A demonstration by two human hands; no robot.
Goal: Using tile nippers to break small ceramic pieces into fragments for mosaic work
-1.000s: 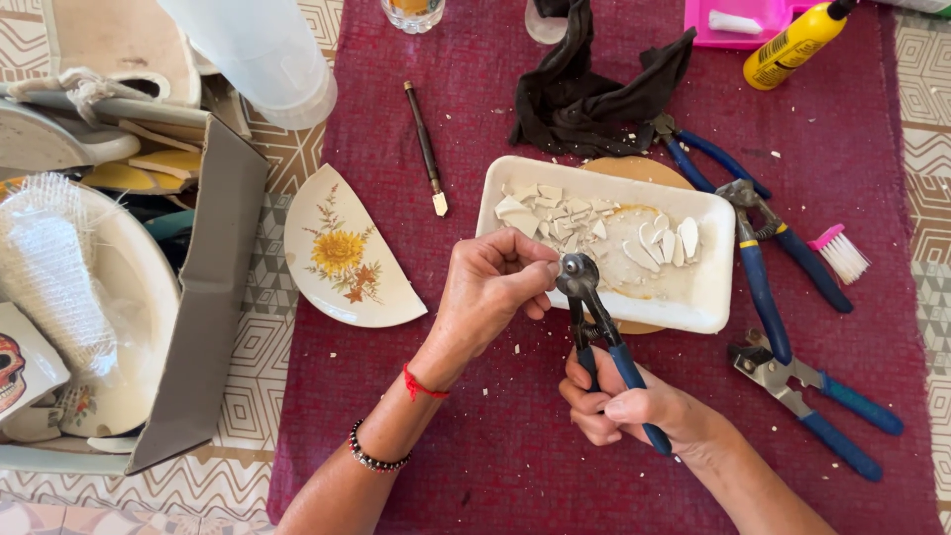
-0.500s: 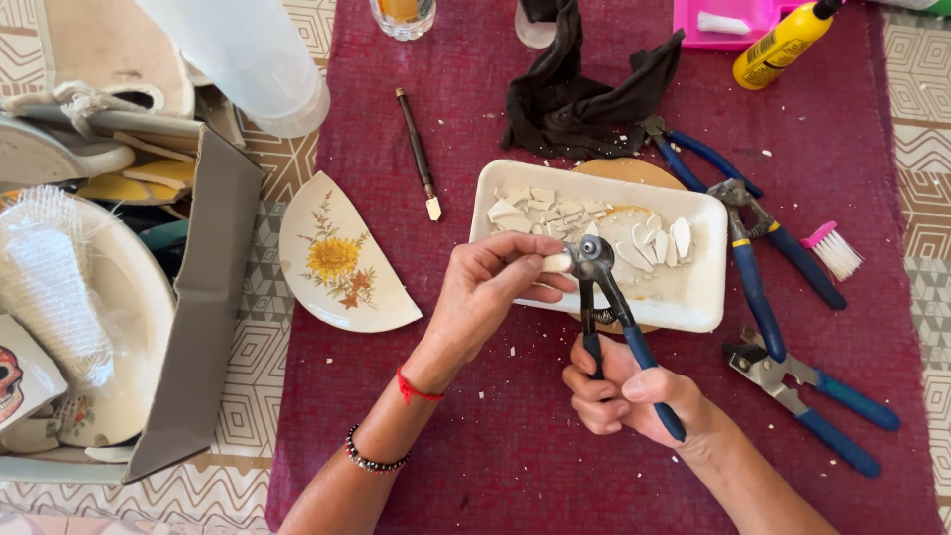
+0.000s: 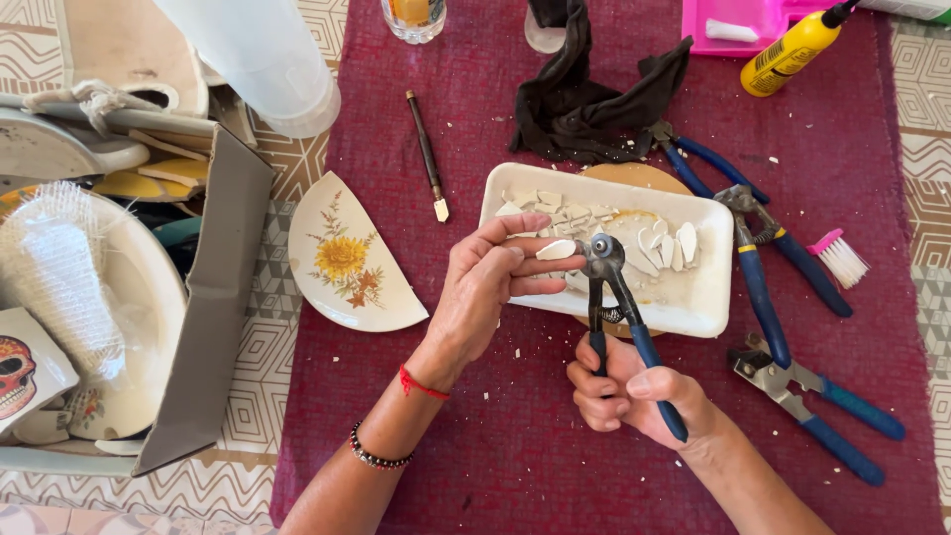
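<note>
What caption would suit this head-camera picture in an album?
Left hand holds a small white ceramic piece to blue-handled nippers gripped by the right hand, above a white tray.

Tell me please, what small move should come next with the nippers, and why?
Probably squeeze the handles: the right hand holds the blue-handled nippers with its wheels at the edge of the small white shard pinched in the left hand, over the white tray.

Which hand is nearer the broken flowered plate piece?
Left. The left hand is just right of the flowered plate piece; the right hand, gripping the blue-handled nippers, sits farther right.
</note>
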